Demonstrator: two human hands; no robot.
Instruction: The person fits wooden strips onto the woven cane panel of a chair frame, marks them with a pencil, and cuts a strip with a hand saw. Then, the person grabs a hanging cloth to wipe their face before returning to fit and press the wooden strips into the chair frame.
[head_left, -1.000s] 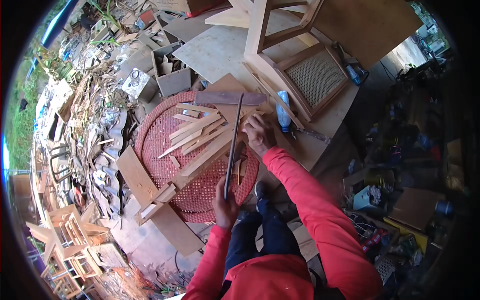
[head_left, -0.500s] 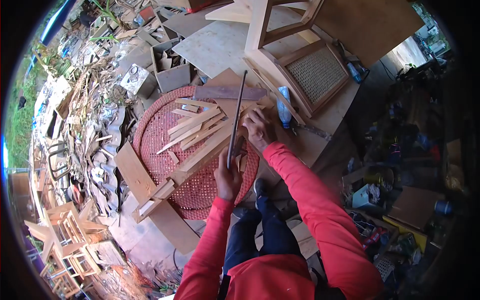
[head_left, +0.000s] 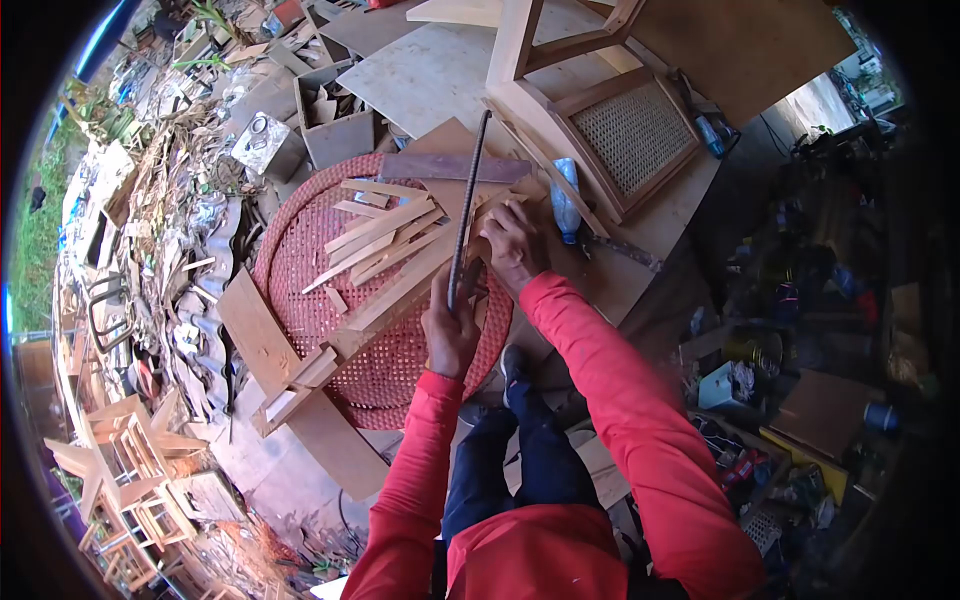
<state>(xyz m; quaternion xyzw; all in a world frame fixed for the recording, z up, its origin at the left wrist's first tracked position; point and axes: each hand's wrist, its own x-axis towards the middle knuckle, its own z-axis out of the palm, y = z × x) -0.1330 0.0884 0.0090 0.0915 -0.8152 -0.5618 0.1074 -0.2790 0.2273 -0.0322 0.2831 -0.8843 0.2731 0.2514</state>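
My left hand (head_left: 450, 328) is closed around the near end of a long dark ribbed rod (head_left: 468, 210), which points away from me across the wood. Whether the rod belongs to a larger tool is hidden from this angle. Just right of it, my right hand (head_left: 514, 246) is closed with bent fingers on the upper end of a wooden piece (head_left: 488, 208). Below the rod, a long wooden beam (head_left: 390, 302) lies slantwise over a red woven round top (head_left: 385, 385). Several thin wood strips (head_left: 385, 235) are heaped left of the hands.
A chair frame with a cane panel (head_left: 630, 140) lies on the board at upper right, near a blue-and-clear bottle (head_left: 566, 205). A purplish board (head_left: 455, 168) lies beyond the strips. Scrap wood (head_left: 180, 180) covers the left ground; small stools (head_left: 140, 470) stand lower left.
My left hand and the rod have moved away from my body, along the rod's length. My right hand stays on the wooden piece. The whole view has shifted slightly.
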